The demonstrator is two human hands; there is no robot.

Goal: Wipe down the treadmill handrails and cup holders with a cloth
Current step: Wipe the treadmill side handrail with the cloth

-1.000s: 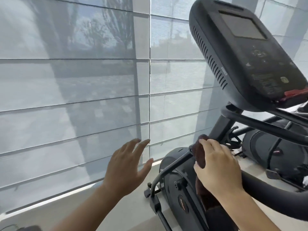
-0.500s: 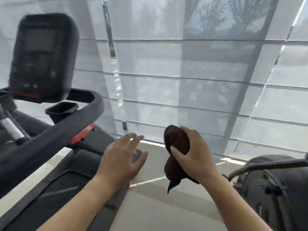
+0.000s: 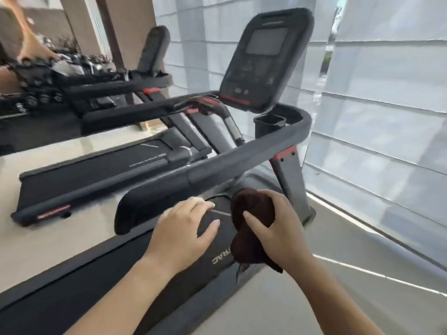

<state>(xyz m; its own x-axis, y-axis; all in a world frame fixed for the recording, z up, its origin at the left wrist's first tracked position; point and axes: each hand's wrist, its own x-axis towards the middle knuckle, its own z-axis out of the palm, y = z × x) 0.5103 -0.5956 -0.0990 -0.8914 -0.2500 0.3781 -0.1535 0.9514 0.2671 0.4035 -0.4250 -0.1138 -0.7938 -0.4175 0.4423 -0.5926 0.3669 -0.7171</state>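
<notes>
Fingers [image 3: 256, 224] of right hand [image 3: 283, 228] clutch brown cloth [image 3: 251, 213]; left hand [image 3: 183, 228] spread, empty.

Gym: treadmills [image 3: 242, 153], dumbbell rack [image 3: 48, 76]

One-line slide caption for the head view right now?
Right hand grips a bunched brown cloth just below the treadmill handrail; left hand hovers empty.

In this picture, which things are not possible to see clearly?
- Cup holder, head view: its inside is too dark to tell whether anything is in it.
- Console: button labels blurred.
- Cloth: partly hidden by the right hand.
- Near handrail: the left hand hovers near it; contact unclear.
</notes>
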